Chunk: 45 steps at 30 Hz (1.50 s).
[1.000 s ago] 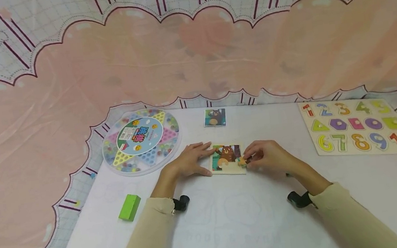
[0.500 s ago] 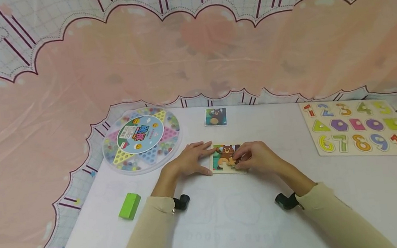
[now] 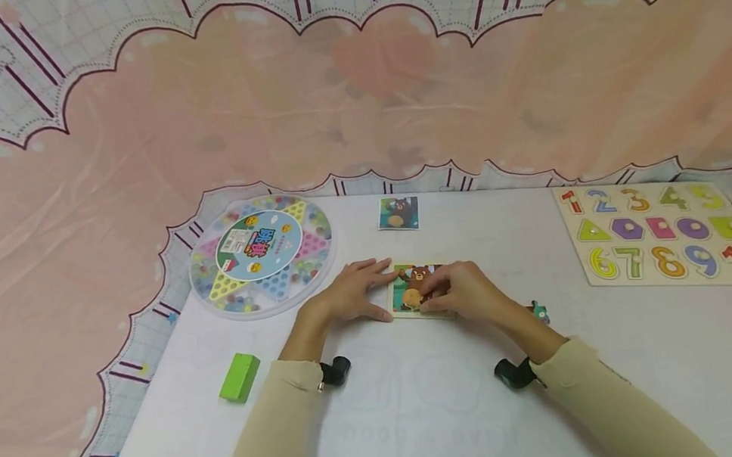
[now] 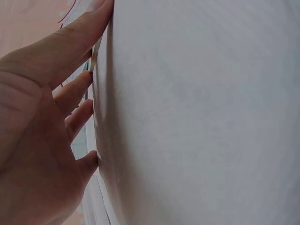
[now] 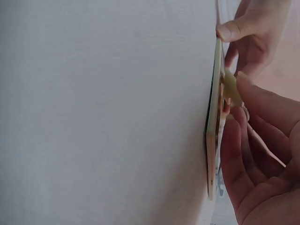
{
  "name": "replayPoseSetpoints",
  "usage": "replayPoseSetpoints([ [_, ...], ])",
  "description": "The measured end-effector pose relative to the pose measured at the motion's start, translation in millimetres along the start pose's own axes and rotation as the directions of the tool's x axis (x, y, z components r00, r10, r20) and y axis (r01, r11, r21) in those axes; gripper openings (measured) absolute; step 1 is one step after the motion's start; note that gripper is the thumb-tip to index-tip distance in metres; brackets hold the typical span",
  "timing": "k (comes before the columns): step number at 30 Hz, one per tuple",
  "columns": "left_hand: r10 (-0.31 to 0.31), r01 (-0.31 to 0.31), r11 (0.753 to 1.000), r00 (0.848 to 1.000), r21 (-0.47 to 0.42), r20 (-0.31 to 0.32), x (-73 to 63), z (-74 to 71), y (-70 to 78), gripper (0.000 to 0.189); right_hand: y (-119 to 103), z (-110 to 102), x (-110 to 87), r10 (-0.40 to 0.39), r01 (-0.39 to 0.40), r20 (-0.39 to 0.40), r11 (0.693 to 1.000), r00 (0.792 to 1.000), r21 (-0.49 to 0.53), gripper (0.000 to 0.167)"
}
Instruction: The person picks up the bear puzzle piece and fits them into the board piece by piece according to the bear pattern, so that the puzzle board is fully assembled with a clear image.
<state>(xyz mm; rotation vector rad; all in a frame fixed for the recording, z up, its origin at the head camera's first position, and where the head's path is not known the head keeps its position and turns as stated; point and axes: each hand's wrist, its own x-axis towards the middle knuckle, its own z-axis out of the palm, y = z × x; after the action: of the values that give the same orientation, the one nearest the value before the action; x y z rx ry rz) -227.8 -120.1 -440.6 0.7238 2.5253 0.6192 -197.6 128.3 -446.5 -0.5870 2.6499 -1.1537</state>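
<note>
A small wooden jigsaw puzzle board [image 3: 402,272] with a bear picture lies flat in the middle of the table. My left hand [image 3: 355,295], fingers spread, touches the board's left edge with thumb and fingertips. My right hand [image 3: 471,293] is over the board's right part and pinches a puzzle piece [image 5: 230,88] between thumb and finger. In the right wrist view the piece stands tilted against the board's face, and the left thumb rests on the far edge. How well the piece sits in the picture is hidden by the right fingers.
Behind the board lies a bear picture card [image 3: 398,214]. A round marble game box [image 3: 262,256] is at left, with a green block [image 3: 239,377] nearer. A number puzzle board [image 3: 671,235] lies at right. A small teal piece [image 3: 540,312] shows beside the right wrist.
My right hand has moved left from the board's right edge to over its picture, carrying the puzzle piece. The teal piece has come into sight behind the wrist. My left hand stays put.
</note>
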Motion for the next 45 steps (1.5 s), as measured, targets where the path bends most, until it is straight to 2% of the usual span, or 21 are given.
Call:
replayPoseSetpoints([
  [4, 0.000, 0.000, 1.000, 1.000, 0.006, 0.000, -0.4, -0.6, 0.9, 0.082, -1, 2, -0.4, 0.006, -0.006, 0.000, 0.999, 1.000, -0.045, 0.017],
  [9, -0.009, 0.009, 1.000, 1.000, 0.009, 0.003, -0.4, -0.6, 1.5, 0.082, 0, 4, 0.4, -0.038, 0.038, -0.004, 0.996, 0.999, -0.081, 0.017],
  [18, -0.009, 0.009, 1.000, 1.000, 0.019, -0.001, -0.4, -1.1, 1.6, 0.082, -3, 5, 2.0, -0.029, 0.029, 0.000, 0.992, 1.000, -0.123, 0.019],
  [33, -0.015, 0.015, 1.000, 1.000, 0.005, 0.004, -0.4, -1.1, 1.7, 0.082, -8, 5, 3.3, 0.028, -0.028, 0.003, 0.983, 1.000, -0.182, 0.021],
  [45, -0.013, 0.013, 1.000, 1.000, -0.007, 0.010, -0.3, -1.7, 2.0, 0.082, -12, 3, 5.7, 0.115, -0.108, 0.021, 0.971, 0.993, -0.213, 0.021],
])
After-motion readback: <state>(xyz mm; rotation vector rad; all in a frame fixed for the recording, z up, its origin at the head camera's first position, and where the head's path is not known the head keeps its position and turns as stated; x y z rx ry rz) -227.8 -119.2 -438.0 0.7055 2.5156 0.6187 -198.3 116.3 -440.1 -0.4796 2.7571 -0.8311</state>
